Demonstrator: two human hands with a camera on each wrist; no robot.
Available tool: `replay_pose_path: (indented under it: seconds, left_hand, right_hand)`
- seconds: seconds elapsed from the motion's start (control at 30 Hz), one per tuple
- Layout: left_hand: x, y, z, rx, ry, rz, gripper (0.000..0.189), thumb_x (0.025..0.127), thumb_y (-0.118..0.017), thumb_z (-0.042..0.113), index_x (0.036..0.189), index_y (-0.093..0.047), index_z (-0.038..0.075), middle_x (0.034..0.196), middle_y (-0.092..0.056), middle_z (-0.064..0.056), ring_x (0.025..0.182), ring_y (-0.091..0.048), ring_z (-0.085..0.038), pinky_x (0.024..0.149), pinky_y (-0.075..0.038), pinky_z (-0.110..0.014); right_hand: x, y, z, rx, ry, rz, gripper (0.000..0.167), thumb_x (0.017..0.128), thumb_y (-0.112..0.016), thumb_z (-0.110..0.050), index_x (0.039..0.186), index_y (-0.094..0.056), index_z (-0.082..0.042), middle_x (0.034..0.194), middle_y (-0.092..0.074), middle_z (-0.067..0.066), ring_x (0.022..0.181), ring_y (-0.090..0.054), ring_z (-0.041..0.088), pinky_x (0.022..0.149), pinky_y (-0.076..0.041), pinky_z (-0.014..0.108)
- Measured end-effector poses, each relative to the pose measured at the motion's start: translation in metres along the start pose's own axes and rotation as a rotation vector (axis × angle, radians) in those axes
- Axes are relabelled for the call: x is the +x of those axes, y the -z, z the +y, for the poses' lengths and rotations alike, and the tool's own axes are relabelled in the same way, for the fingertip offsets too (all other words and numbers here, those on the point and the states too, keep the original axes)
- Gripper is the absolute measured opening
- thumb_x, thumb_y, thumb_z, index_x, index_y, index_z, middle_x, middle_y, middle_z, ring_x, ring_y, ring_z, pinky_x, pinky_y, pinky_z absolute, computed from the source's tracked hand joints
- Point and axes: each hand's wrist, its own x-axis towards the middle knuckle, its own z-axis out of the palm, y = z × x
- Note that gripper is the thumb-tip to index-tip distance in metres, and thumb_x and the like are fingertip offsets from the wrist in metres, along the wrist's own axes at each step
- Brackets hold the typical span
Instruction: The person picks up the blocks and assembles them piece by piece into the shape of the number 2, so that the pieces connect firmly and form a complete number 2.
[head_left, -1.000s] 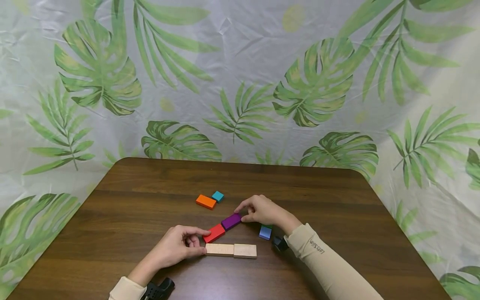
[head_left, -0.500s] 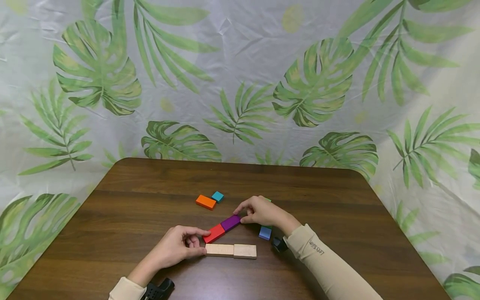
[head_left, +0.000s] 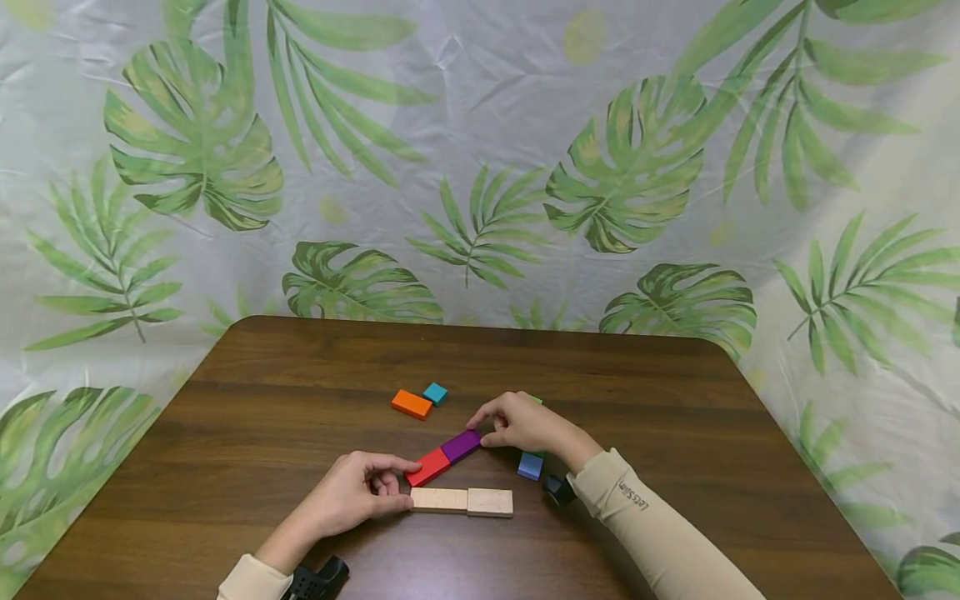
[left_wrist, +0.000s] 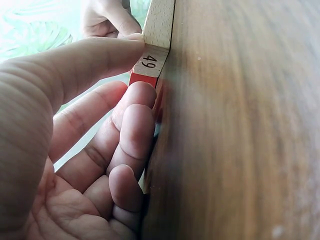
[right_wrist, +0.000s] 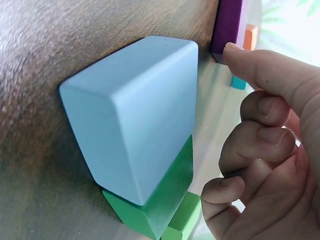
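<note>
A red block (head_left: pixel 429 468) and a purple block (head_left: pixel 461 446) lie end to end in a slanting row. My left hand (head_left: pixel 345 492) touches the red block's left end with its index fingertip. Its thumb rests against the left end of a plain wooden block (head_left: pixel 440 499), whose end is marked "49" in the left wrist view. A second plain wooden block (head_left: pixel 491 502) abuts that one on the right. At the purple block's far right end, my right hand (head_left: pixel 528 421) pinches the corners between thumb and index finger, its other fingers curled beneath.
Under the right wrist lie a light blue block (head_left: pixel 529 467), a dark green block (right_wrist: pixel 170 187) and a light green block (right_wrist: pixel 185 212). Farther back, an orange block (head_left: pixel 412 404) sits beside a teal block (head_left: pixel 435 393). A leaf-patterned cloth (head_left: pixel 480 167) hangs behind the table (head_left: pixel 637 383).
The purple block has shifted slightly left and turned into line with the red block, closing against its end, with my right hand on it. My left hand has stayed put.
</note>
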Motion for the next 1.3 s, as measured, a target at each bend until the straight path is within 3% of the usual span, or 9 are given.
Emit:
replay_pose_path:
  seconds: [0.47, 0.83, 1.07, 1.3]
  left_hand:
    - [0.0, -0.001, -0.001, 0.014, 0.015, 0.0, 0.037, 0.087, -0.09, 0.02, 0.122, -0.081, 0.012, 0.078, -0.067, 0.005, 0.068, -0.056, -0.003, 0.061, -0.046, -0.019]
    - [0.0, -0.001, -0.001, 0.009, 0.016, -0.003, 0.038, 0.087, -0.091, 0.021, 0.122, -0.081, 0.011, 0.079, -0.067, 0.005, 0.067, -0.056, -0.003, 0.06, -0.046, -0.019]
    - [0.0, 0.0, -0.001, 0.007, 0.006, -0.002, 0.038, 0.087, -0.091, 0.02, 0.122, -0.081, 0.01, 0.077, -0.067, 0.006, 0.067, -0.056, -0.002, 0.06, -0.046, -0.019]
    - [0.0, -0.001, 0.0, 0.008, 0.013, 0.005, 0.038, 0.086, -0.091, 0.02, 0.122, -0.081, 0.011, 0.078, -0.067, 0.006, 0.068, -0.056, -0.002, 0.06, -0.046, -0.019]
  right_hand:
    - [-0.003, 0.004, 0.002, -0.003, 0.01, 0.014, 0.026, 0.099, -0.079, -0.016, 0.125, -0.079, -0.015, 0.061, -0.039, -0.008, 0.057, -0.035, 0.007, 0.06, -0.034, 0.021]
    - [-0.021, 0.014, 0.017, 0.032, 0.013, 0.031, 0.027, 0.098, -0.08, -0.017, 0.125, -0.079, -0.012, 0.063, -0.04, -0.009, 0.057, -0.032, 0.004, 0.064, -0.038, 0.021]
    - [-0.038, 0.02, 0.026, 0.088, 0.012, 0.006, 0.028, 0.097, -0.081, -0.017, 0.124, -0.079, -0.01, 0.063, -0.039, -0.009, 0.058, -0.032, 0.003, 0.064, -0.038, 0.021]
    - [-0.053, 0.024, 0.028, 0.132, -0.012, -0.066, 0.033, 0.095, -0.083, -0.017, 0.127, -0.078, -0.009, 0.058, -0.029, -0.01, 0.056, -0.024, 0.006, 0.057, -0.03, 0.02]
